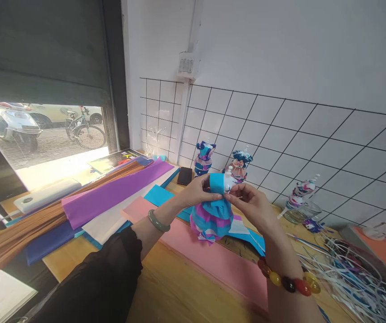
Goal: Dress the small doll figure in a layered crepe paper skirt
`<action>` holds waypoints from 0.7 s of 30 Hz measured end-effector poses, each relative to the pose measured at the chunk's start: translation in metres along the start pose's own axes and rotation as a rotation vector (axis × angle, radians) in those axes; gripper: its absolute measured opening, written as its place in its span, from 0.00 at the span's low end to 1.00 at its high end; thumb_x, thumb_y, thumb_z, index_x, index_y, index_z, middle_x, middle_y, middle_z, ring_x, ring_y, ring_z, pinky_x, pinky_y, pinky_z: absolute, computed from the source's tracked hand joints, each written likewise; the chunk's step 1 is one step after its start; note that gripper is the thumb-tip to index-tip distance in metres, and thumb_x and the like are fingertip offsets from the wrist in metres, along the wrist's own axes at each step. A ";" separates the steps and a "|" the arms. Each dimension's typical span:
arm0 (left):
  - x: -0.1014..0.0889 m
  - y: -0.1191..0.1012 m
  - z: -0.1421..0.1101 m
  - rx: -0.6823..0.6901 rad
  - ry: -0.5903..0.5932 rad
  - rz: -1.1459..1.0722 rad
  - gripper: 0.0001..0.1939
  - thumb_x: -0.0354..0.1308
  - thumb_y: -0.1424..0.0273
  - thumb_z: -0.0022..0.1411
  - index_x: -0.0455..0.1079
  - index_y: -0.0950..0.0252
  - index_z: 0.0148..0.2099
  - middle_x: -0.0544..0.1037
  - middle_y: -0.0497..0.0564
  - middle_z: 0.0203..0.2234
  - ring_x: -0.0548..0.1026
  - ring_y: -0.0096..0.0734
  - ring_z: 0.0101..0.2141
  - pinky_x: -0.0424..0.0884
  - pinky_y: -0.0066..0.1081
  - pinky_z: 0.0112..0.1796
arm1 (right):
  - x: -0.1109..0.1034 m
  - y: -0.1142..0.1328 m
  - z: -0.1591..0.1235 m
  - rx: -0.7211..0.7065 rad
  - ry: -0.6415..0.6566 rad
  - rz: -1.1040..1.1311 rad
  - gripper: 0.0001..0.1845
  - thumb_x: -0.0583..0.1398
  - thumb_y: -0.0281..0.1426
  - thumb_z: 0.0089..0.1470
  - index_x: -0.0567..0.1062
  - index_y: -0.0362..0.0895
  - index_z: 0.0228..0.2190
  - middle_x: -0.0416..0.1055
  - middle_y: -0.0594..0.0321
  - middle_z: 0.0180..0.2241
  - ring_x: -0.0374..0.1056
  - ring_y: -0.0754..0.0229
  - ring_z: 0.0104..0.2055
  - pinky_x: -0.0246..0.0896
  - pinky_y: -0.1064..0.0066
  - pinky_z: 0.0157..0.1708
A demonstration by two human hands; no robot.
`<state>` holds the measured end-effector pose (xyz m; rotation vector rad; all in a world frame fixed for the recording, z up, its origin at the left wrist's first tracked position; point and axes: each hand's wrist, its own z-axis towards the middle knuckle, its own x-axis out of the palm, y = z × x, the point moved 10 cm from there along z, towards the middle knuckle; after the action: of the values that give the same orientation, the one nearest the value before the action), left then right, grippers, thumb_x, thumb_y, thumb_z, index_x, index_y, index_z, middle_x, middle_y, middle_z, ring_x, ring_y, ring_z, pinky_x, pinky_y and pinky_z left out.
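Note:
In the middle of the table stands a small white dress form (229,180) in a ruffled blue, purple and pink paper dress (210,220). A bright blue paper strip (217,183) wraps round its upper part. My left hand (196,192) is closed on this strip from the left, with the thumb pressed against its lower edge. From the right, my right hand (252,205) pinches at the strip's edge with thumb and forefinger. A thin, pale pin-like bit shows by the right fingertips, too small to make out. Some of my left fingers are hidden behind the strip.
Pink paper (213,262) lies under the dress. Purple paper (115,193) and brown pleated paper (28,233) are stacked left, near a phone (184,176). Other dressed forms (203,157) stand behind, by a wire grid (267,125). Tangled strips (357,269) and a glass jar (302,213) are right.

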<state>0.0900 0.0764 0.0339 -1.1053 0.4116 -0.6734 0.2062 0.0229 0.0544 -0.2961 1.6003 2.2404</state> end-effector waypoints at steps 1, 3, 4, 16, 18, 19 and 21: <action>0.001 0.000 0.000 0.013 0.009 -0.010 0.32 0.69 0.62 0.45 0.65 0.67 0.51 0.74 0.58 0.43 0.73 0.42 0.44 0.70 0.38 0.41 | -0.001 -0.002 0.001 0.002 -0.011 -0.002 0.21 0.66 0.46 0.42 0.70 0.45 0.31 0.68 0.63 0.28 0.63 0.61 0.30 0.60 0.71 0.26; 0.004 -0.003 0.001 0.052 0.021 -0.015 0.31 0.68 0.62 0.46 0.65 0.68 0.51 0.75 0.58 0.43 0.73 0.42 0.44 0.69 0.39 0.44 | -0.002 -0.004 0.003 0.004 -0.029 0.006 0.23 0.67 0.46 0.40 0.68 0.45 0.31 0.67 0.63 0.28 0.63 0.61 0.31 0.61 0.70 0.28; 0.005 -0.004 0.001 0.070 0.021 -0.008 0.31 0.68 0.62 0.46 0.65 0.68 0.51 0.74 0.58 0.43 0.73 0.41 0.45 0.69 0.39 0.45 | -0.003 -0.006 0.004 0.006 -0.037 0.019 0.23 0.68 0.46 0.39 0.67 0.45 0.31 0.67 0.63 0.28 0.64 0.61 0.31 0.61 0.70 0.28; 0.012 -0.014 -0.003 0.098 -0.009 0.106 0.30 0.66 0.65 0.50 0.62 0.66 0.54 0.72 0.58 0.47 0.72 0.40 0.46 0.69 0.36 0.46 | -0.001 -0.016 0.005 0.036 -0.009 -0.127 0.21 0.66 0.47 0.41 0.69 0.44 0.26 0.65 0.65 0.24 0.59 0.62 0.27 0.55 0.71 0.24; 0.013 -0.014 -0.003 0.095 -0.003 0.114 0.29 0.65 0.66 0.50 0.63 0.67 0.53 0.73 0.58 0.46 0.72 0.40 0.45 0.70 0.36 0.45 | -0.002 -0.016 0.004 0.052 -0.015 -0.134 0.21 0.66 0.47 0.41 0.70 0.43 0.26 0.66 0.64 0.25 0.59 0.62 0.27 0.55 0.71 0.24; 0.014 -0.013 -0.003 0.092 -0.001 0.123 0.28 0.65 0.66 0.50 0.63 0.67 0.53 0.73 0.58 0.45 0.73 0.40 0.45 0.70 0.36 0.44 | -0.002 -0.015 0.003 0.059 -0.017 -0.141 0.21 0.66 0.47 0.41 0.70 0.43 0.26 0.67 0.64 0.25 0.59 0.62 0.27 0.55 0.71 0.24; 0.014 -0.012 -0.003 0.087 -0.004 0.142 0.27 0.65 0.67 0.50 0.64 0.67 0.51 0.74 0.57 0.44 0.73 0.40 0.44 0.71 0.36 0.43 | -0.003 -0.012 0.002 0.068 -0.024 -0.164 0.21 0.65 0.47 0.41 0.70 0.43 0.25 0.67 0.64 0.24 0.59 0.62 0.26 0.54 0.71 0.24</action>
<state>0.0949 0.0609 0.0437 -0.9853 0.4490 -0.5585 0.2136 0.0279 0.0456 -0.3668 1.5756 2.0550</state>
